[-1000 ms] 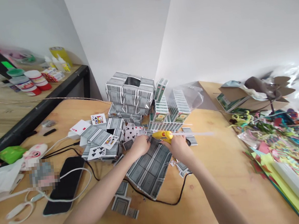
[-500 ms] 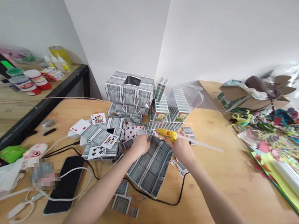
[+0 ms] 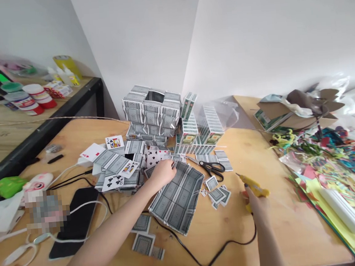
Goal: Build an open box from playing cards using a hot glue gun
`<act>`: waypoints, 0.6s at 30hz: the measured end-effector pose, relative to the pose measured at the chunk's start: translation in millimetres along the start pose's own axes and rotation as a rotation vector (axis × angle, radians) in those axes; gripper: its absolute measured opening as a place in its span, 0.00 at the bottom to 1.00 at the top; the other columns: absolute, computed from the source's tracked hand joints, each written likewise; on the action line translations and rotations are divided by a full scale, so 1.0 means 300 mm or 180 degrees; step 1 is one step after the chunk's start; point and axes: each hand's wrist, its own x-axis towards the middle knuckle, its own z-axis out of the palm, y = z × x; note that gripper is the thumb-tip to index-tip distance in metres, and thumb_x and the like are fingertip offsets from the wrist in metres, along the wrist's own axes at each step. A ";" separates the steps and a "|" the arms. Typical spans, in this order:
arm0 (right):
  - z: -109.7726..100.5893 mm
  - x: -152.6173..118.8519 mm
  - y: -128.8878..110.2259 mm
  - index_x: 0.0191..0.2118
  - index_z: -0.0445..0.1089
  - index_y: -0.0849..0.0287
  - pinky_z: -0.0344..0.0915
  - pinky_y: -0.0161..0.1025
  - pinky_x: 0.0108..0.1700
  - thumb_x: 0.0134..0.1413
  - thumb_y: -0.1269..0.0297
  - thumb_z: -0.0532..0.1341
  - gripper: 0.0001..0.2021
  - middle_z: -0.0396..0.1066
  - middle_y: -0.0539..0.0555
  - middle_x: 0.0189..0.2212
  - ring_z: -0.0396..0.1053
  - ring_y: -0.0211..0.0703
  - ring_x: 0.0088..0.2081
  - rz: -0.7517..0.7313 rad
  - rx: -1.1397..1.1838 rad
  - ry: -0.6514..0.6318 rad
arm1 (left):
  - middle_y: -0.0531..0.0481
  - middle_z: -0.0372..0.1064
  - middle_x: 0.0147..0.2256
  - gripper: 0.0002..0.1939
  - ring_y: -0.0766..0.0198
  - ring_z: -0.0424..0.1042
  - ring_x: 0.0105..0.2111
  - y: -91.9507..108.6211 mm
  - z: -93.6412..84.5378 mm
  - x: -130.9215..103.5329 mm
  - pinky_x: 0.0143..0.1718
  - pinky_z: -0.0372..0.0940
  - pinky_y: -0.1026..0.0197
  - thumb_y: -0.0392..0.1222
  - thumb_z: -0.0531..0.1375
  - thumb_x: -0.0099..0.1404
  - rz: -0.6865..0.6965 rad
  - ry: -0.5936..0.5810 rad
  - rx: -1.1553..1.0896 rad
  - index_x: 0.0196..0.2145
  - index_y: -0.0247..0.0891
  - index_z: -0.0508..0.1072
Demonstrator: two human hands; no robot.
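Note:
My left hand (image 3: 164, 173) is closed on the upper left edge of a shallow tray made of grey-backed playing cards (image 3: 178, 196); its fingertips are partly hidden. Off to the right, my right hand (image 3: 257, 200) grips a yellow glue gun (image 3: 254, 186), its nozzle pointing up and left. A black cord trails from the glue gun below the tray. Between tray and glue gun lie black-handled scissors (image 3: 212, 169) and several small cut card pieces (image 3: 219, 195). Behind the tray stands a hollow block structure of folded cards (image 3: 153, 114).
Loose playing cards (image 3: 114, 162) lie on another card structure at the left. Boxed card decks (image 3: 206, 126) stand at the back. A black phone (image 3: 75, 223), white cables and white-handled scissors (image 3: 22, 251) occupy the left. Coloured craft scraps (image 3: 330, 158) cover the right side.
My right hand has carried the glue gun from the tray's upper right edge out to the right, uncovering the black scissors and card pieces. My left hand stays at the tray's edge.

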 end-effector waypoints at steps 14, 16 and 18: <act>0.020 -0.186 -0.368 0.35 0.73 0.58 0.64 0.41 0.37 0.53 0.56 0.49 0.18 0.74 0.60 0.33 0.70 0.50 0.37 -0.1456 -0.1539 -0.0135 | 0.42 0.73 0.32 0.14 0.58 0.71 0.33 0.024 -0.011 -0.029 0.36 0.61 0.60 0.36 0.48 0.61 0.0075 0.0164 0.0102 0.32 0.35 0.73; 0.117 -0.263 -0.462 0.37 0.73 0.55 0.63 0.38 0.43 0.54 0.59 0.51 0.15 0.74 0.56 0.38 0.69 0.46 0.41 -0.2381 -0.1031 -0.0536 | 0.42 0.73 0.33 0.14 0.58 0.72 0.34 0.025 -0.007 -0.028 0.37 0.62 0.60 0.36 0.48 0.62 0.0071 0.0180 0.0106 0.33 0.36 0.73; 0.223 -0.314 -0.528 0.41 0.72 0.56 0.62 0.36 0.45 0.54 0.63 0.52 0.13 0.73 0.54 0.40 0.69 0.43 0.43 -0.2899 -0.0937 -0.1039 | 0.43 0.73 0.35 0.13 0.58 0.72 0.35 0.024 -0.002 -0.027 0.38 0.62 0.60 0.36 0.48 0.62 0.0044 0.0194 0.0076 0.35 0.36 0.72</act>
